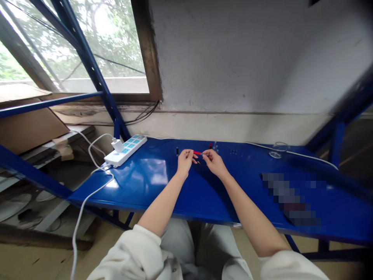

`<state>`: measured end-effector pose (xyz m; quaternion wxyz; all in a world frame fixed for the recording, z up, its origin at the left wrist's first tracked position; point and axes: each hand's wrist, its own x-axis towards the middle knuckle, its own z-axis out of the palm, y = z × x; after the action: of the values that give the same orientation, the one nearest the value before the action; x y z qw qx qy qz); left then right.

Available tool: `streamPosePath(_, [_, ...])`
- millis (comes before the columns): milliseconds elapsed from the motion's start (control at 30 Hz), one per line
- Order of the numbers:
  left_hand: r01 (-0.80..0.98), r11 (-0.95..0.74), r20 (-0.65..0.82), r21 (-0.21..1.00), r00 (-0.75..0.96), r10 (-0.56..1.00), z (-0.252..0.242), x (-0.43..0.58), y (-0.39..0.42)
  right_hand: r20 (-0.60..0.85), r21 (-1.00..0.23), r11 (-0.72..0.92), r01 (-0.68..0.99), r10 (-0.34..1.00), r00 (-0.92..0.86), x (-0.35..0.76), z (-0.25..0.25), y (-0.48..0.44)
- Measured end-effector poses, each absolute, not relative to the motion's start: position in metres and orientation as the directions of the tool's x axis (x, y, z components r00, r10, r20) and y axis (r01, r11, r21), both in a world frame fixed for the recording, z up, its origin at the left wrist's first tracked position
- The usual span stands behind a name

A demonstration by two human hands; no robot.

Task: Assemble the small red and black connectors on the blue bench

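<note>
A slim red pen (197,153) is held level above the blue table, with a hand at each end. My left hand (185,160) is closed around its left end, and the fingers of my right hand (214,160) pinch the right end. A small dark pointed tip (198,162) shows just below the fingers of my left hand; what it belongs to is hidden. Behind my left hand a small black cylinder (177,151) stands upright. Past my right hand are a small red piece (210,146) and several clear pieces (215,146).
On the blue table (151,194), a white power strip (126,151) with a plugged-in adapter lies at the left, its cable hanging over the edge. Small clear parts (233,151) and a clear round item (275,154) sit toward the back right. A pixelated object (291,200) lies at right.
</note>
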<state>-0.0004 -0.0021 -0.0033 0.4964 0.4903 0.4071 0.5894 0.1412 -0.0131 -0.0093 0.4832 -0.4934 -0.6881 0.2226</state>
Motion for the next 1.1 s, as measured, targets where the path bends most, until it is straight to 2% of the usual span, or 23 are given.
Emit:
streamPosePath(100, [-0.229, -0.153, 0.157, 0.961, 0.001, 0.988, -0.003, -0.001, -0.001, 0.460, -0.729, 0.419, 0.542, 0.885, -0.066, 0.142, -0.009, -0.015])
streamPosePath(267, [-0.320, -0.045, 0.107, 0.946, 0.179, 0.978, -0.006, -0.003, 0.001, 0.471, -0.683, 0.438, 0.584, 0.876, -0.106, 0.144, -0.009, -0.014])
streamPosePath(400, [-0.276, 0.020, 0.057, 0.961, 0.268, 0.962, -0.008, -0.003, -0.001, 0.475, -0.671, 0.451, 0.588, 0.871, -0.126, 0.144, -0.010, -0.014])
streamPosePath(500, [-0.226, -0.035, 0.083, 0.974, 0.204, 0.975, -0.006, -0.001, -0.002, 0.469, -0.651, 0.444, 0.616, 0.873, -0.133, 0.144, -0.008, -0.016])
streamPosePath(667, [-0.169, -0.144, 0.142, 0.975, -0.023, 0.990, -0.005, -0.001, -0.001, 0.379, -0.581, 0.388, 0.716, 0.907, -0.185, 0.149, -0.002, -0.017])
streamPosePath(767, [-0.123, -0.188, 0.177, 0.974, -0.094, 0.980, -0.006, -0.003, 0.001, 0.295, -0.547, 0.303, 0.781, 0.942, -0.159, 0.159, 0.000, -0.016])
streamPosePath(933, [-0.035, -0.202, 0.199, 0.979, -0.074, 0.977, -0.007, -0.002, 0.000, 0.092, -0.537, 0.040, 0.843, 0.996, 0.011, 0.182, 0.000, -0.014])
streamPosePath(1100, [0.044, -0.243, 0.242, 0.969, 0.027, 0.970, -0.018, 0.008, 0.000, 0.062, -0.503, -0.106, 0.857, 0.985, 0.159, 0.192, 0.001, -0.013])
